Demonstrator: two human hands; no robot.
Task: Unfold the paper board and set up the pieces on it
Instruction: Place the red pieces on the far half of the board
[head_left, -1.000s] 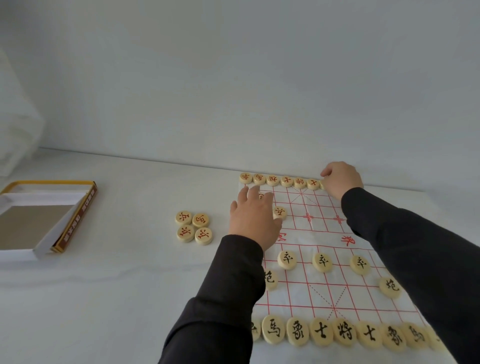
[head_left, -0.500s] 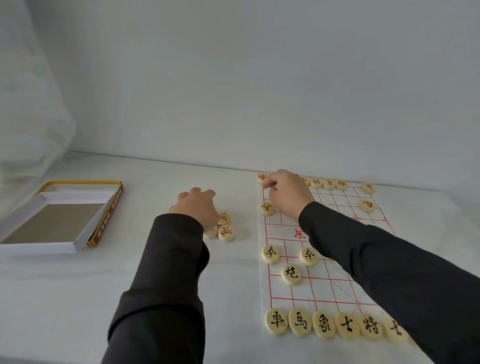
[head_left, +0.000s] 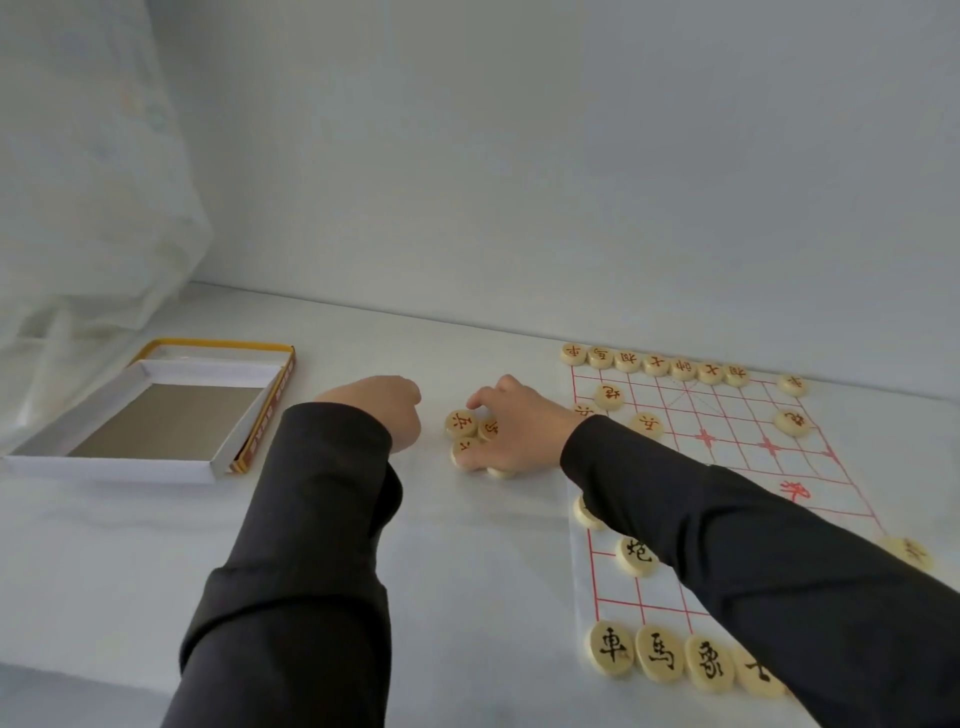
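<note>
The white paper board with a red grid lies flat on the white surface, round pale wooden pieces lining its far edge. Right hand spreads fingers over loose red-marked discs just beside the board; left hand curled closed, contents unclear.

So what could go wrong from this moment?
1. The right hand covers several loose pieces at once; grabbing several could drop one.
2. The right sleeve lies across the paper board, over set pieces like the black cannon; pulling back may shift them or the paper.
</note>
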